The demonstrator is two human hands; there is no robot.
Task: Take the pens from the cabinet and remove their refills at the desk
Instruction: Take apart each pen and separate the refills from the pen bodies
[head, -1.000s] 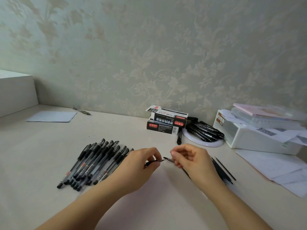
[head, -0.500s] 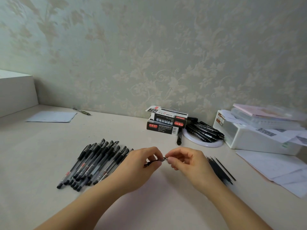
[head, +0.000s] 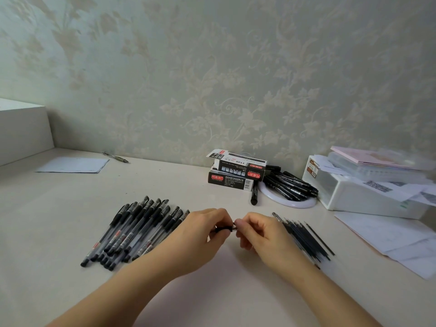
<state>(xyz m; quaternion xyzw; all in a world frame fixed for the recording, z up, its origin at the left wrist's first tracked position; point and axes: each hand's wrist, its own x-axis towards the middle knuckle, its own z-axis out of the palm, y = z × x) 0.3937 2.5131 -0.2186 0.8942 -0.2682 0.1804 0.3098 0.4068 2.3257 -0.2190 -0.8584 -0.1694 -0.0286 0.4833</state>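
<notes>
Pen [head: 223,229] (black) pinched between left hand [head: 200,232] and right hand [head: 257,234] fingertips.

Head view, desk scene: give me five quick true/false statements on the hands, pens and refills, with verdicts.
1. Both hands, left hand and right hand, pinch one black pen between them. True.
2. The row of capped pens lies to the right of the hands. False: it lies to their left.
3. The thin bare refills lie by the right hand. True.
4. The two pen boxes stand side by side. False: one is stacked on the other.
5. The round white dish holds only paper. False: it holds black pens.
</notes>
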